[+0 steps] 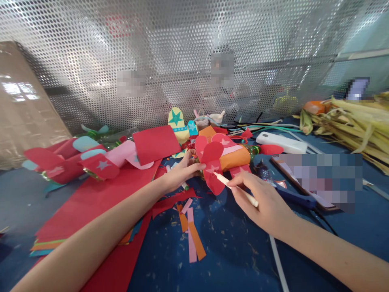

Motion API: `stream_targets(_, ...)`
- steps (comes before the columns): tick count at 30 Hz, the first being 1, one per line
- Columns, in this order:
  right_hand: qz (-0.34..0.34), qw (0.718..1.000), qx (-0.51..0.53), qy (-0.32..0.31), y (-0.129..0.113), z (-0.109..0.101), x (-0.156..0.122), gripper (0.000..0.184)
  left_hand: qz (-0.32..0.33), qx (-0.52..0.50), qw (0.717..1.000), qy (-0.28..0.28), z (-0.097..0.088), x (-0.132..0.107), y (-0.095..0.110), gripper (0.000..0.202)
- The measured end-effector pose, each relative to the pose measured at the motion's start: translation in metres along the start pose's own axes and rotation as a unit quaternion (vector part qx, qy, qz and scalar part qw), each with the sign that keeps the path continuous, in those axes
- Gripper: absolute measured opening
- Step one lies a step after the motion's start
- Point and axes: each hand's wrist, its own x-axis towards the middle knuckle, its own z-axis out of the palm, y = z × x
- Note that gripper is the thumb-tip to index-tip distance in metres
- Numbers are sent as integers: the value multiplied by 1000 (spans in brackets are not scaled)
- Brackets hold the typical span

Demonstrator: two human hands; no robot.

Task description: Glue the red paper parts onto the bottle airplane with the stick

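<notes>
Our right hand (263, 200) sits right of centre in the frame, its fingers pinched together on a thin white stick (234, 187). The stick slants up and to the left, and its tip touches the lower red petal (214, 178) of the paper craft (226, 156). Our left hand (182, 173) reaches in from the lower left. Its thumb and fingers are closed on the left edge of the same craft, just beside the petals.

The craft lies at the centre of the frame, above and to the left of the right hand and directly right of the left hand, so it rests between the two. It is an orange roll with red petals and pale stars, and a green end pokes out to the right.

Below the hands, loose pink and orange paper strips (192, 235) lie on the blue table (237, 251). A stack of red paper sheets (91, 202) spreads out under our left forearm. A second red craft (91, 160) rests at the middle left. At the upper right are a white case (282, 142) and a pile of corn husks (355, 121). A perforated metal screen (182, 48) fills the top of the frame.
</notes>
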Motion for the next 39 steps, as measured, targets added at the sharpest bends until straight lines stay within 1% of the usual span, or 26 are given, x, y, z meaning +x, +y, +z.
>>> stream_targets(14,6,1000,-4,-16,1,-1,0,10,-1,2,1000,-1,1,-1,1,56)
stream_targets(23,5,1000,2,-6,1,0,0,10,1,0,1000,-3,0,0,0,51)
stream_targets(33,0,1000,-11,-8,0,0,0,10,1,0,1000,1,1,-1,0,55)
stream_targets(39,-3,1000,-5,-2,1,0,0,8,1,-2,1000,-1,0,0,0,54)
